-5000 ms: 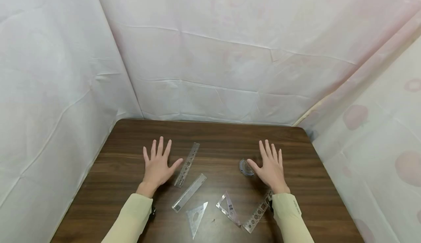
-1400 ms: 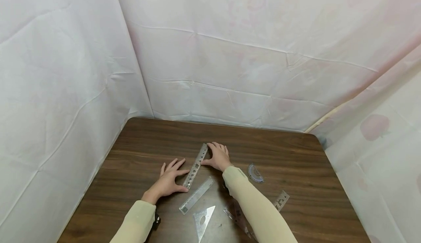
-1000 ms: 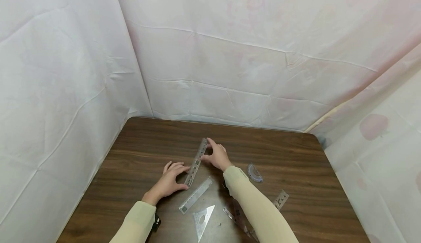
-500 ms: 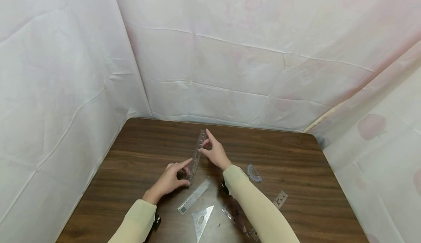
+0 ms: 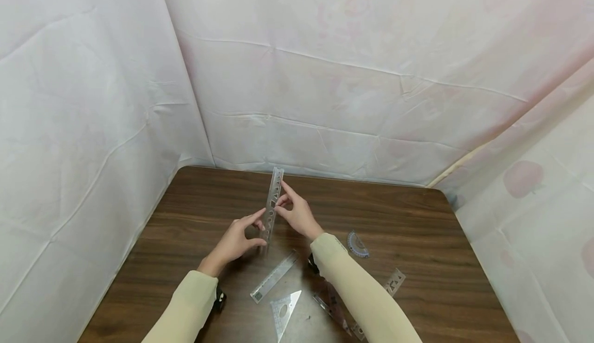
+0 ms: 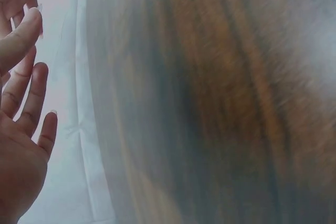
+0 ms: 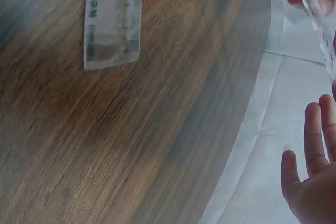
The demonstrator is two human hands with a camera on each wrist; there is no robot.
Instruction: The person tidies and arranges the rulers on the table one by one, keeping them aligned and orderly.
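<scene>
A clear stencil ruler (image 5: 272,198) with cut-out shapes stands almost upright above the dark wooden table (image 5: 408,219). My left hand (image 5: 261,227) pinches its lower end between thumb and forefinger. My right hand (image 5: 280,205) pinches its middle from the right side. In the right wrist view the stencil ruler (image 7: 316,14) shows as a blurred clear strip at the top right, above my right hand's fingers (image 7: 315,140). The left wrist view shows only my left hand's fingers (image 6: 23,87) against a blurred table.
On the table near me lie a plain clear ruler (image 5: 274,277), a small clear triangle (image 5: 284,309), a protractor (image 5: 358,244), a second stencil piece (image 5: 395,280) and a set square (image 5: 328,306) partly under my right forearm. White sheeting walls in the table on three sides.
The stencil ruler lay flat on the table with both hands at it; both hands have since lifted it and tipped it up to nearly upright.
</scene>
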